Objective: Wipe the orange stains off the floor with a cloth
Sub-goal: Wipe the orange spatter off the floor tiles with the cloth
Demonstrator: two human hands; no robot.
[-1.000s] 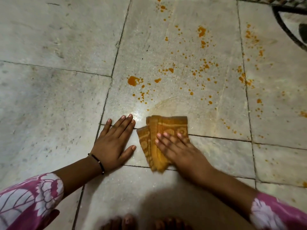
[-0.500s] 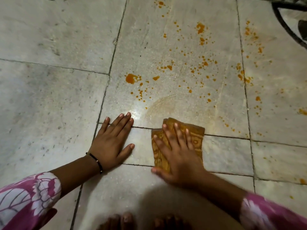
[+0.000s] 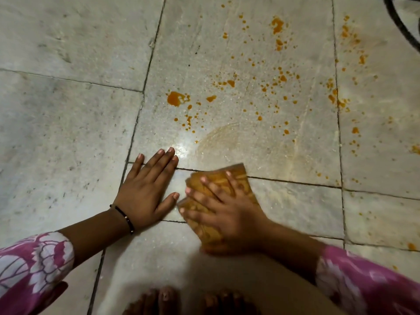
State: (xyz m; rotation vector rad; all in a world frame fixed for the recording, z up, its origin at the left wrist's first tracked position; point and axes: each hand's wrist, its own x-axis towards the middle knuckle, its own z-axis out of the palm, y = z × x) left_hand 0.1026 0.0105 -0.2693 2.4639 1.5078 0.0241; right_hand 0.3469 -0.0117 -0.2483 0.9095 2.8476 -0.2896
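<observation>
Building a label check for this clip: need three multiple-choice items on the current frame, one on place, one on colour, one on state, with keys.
1. Where does the cloth lie relative to the left hand?
A. To its right
B. To its left
C. Under it

2. What colour are the stains on the floor?
A. Green
B. Orange
C. Blue

3. What is the right hand doing?
A. Hanging in the air
B. Lifting the cloth clear of the floor
C. Pressing the cloth flat with spread fingers

Key: 1 A, the cloth sits just right of the left thumb. 2 B, orange drops and blots dot the tiles. 3 C, the fingers lie spread over the cloth on the floor.
</observation>
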